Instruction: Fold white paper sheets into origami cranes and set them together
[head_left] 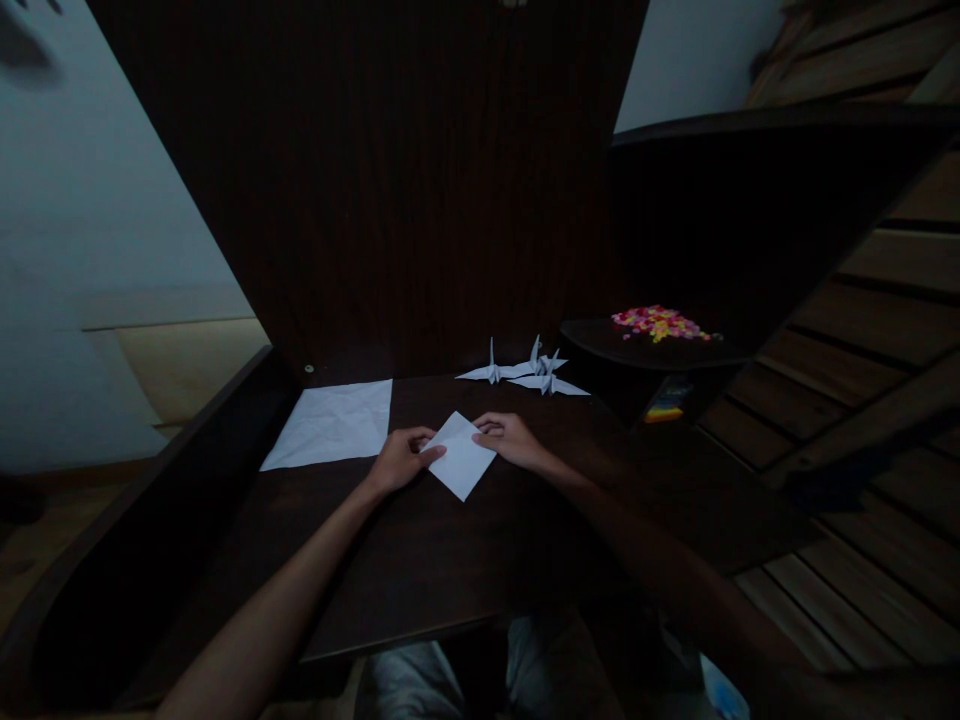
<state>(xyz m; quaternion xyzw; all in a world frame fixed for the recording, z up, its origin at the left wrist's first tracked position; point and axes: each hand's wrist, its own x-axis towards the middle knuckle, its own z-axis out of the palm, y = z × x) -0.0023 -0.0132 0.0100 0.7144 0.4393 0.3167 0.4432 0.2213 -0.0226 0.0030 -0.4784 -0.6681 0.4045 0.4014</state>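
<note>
A white folded paper square point(460, 462), turned so one corner points toward me, is between my two hands over the dark desk. My left hand point(405, 458) grips its left corner, thumb on top and fingers underneath. On the opposite corner, my right hand point(513, 442) pinches the paper the same way. Several white origami cranes point(493, 374) stand together at the back of the desk, beyond my right hand. To the left of my left hand lies a flat, creased sheet of white paper point(330, 425).
The dark wooden desk point(420, 580) has a tall back panel point(375, 200) and a raised left side point(150, 500). At the right, a small corner shelf point(600, 340) carries a heap of pink and yellow bits point(660, 322). Wooden slats point(900, 290) stand farther right.
</note>
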